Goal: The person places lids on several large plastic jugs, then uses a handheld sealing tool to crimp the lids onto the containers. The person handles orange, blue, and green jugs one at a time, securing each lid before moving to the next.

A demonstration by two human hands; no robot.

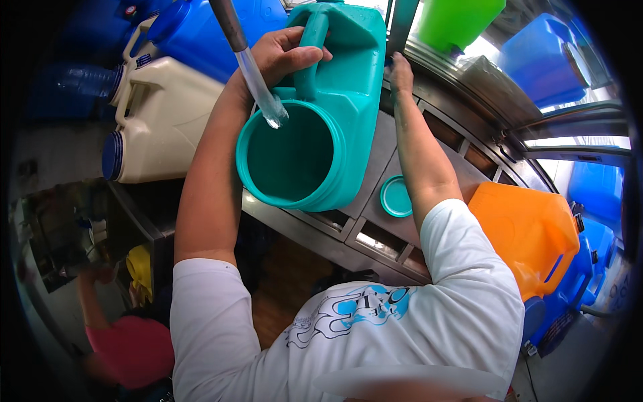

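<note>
My left hand [284,57] is closed around the handle of a large teal plastic water jug [365,114], which lies tilted with its wide round mouth facing me. A metal spout [228,23] comes down from above, and a clear length [262,90], tubing or water, runs from it to the jug's mouth. My right arm stretches past the jug. At its far end, my right hand [401,75] is beside a metal upright; its fingers are small and partly hidden. A teal round lid [396,196] lies on the metal counter [372,181], near my right forearm.
Cream jugs [171,117] with blue caps and a blue container [214,30] stand to the left. An orange jug [522,234] is close to my right elbow. Behind glass at the right are green [459,23] and blue containers [541,60]. Another person in a pink shirt [130,348] is at lower left.
</note>
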